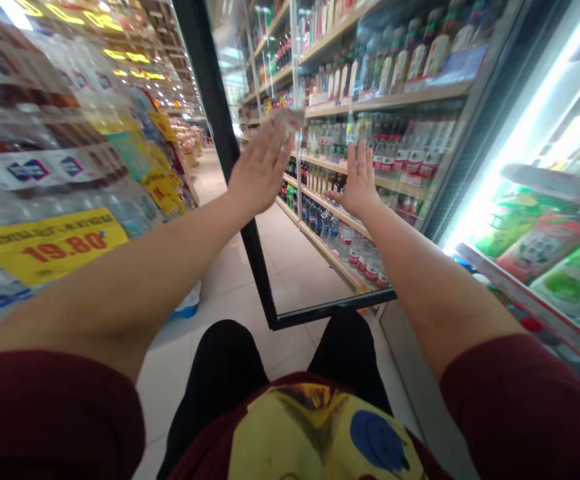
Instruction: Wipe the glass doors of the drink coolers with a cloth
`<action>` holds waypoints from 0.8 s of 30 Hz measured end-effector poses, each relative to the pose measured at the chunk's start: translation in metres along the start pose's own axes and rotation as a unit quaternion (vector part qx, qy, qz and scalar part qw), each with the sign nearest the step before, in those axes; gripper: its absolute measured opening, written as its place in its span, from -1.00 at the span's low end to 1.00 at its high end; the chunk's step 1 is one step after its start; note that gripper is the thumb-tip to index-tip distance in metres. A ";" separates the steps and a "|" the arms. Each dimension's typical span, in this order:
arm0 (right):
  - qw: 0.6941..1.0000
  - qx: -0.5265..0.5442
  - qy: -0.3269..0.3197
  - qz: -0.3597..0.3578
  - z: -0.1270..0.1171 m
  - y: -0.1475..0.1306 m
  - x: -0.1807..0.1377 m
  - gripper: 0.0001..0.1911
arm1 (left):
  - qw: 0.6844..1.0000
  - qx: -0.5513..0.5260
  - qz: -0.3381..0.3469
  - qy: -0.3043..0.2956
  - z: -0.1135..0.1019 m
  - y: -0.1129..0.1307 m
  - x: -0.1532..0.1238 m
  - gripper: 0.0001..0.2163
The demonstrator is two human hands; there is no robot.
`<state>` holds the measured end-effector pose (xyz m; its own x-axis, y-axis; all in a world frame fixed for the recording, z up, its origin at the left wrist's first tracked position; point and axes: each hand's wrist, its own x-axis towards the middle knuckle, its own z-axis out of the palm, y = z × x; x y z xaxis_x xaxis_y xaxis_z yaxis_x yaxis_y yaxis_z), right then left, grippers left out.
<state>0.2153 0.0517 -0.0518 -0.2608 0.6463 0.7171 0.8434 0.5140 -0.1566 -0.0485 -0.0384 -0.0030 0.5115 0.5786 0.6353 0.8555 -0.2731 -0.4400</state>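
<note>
A glass door (315, 293) with a black frame stands swung open in front of me. My left hand (260, 167) is raised flat near the door's left frame bar. Under its fingertips a crumpled greyish cloth (290, 120), somewhat blurred, lies against the glass. Farther right, my right hand (360, 183) is up at the same pane, its fingers stretched and the thumb apart. Nothing shows in that hand; whether its palm touches the glass I cannot tell.
Lit cooler shelves (550, 183) with packaged drinks are close on my right. Shelves of bottles (390, 100) show through the glass. At left rise stacked bottle packs (35, 167) with a yellow price sign (60, 247). A tiled aisle (215, 193) runs ahead.
</note>
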 end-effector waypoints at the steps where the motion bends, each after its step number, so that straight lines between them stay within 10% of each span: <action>1: 1.000 -0.001 0.000 -0.002 -0.001 -0.001 -0.001 0.28 | 0.999 -0.006 0.044 -0.031 0.006 0.011 -0.011 -0.43; 5: 1.000 -0.010 -0.012 0.005 -0.002 -0.002 -0.001 0.32 | 0.988 -0.017 0.126 -0.093 0.009 0.031 -0.028 -0.45; 12: 1.000 -0.021 -0.013 0.014 0.000 -0.003 0.001 0.25 | 0.998 -0.026 -0.055 0.008 -0.010 0.011 0.019 -0.36; 19: 1.000 0.002 0.003 -0.004 -0.002 -0.003 -0.003 0.25 | 0.990 -0.034 0.097 -0.092 0.017 0.049 -0.016 -0.48; 24: 1.000 0.002 -0.003 -0.002 0.000 -0.001 -0.003 0.29 | 1.000 0.001 -0.005 0.012 -0.004 0.024 0.010 -0.43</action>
<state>0.2146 0.0494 -0.0535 -0.2672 0.6478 0.7134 0.8408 0.5185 -0.1559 -0.0227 -0.0416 -0.0047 0.5046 0.5633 0.6542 0.8604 -0.2659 -0.4347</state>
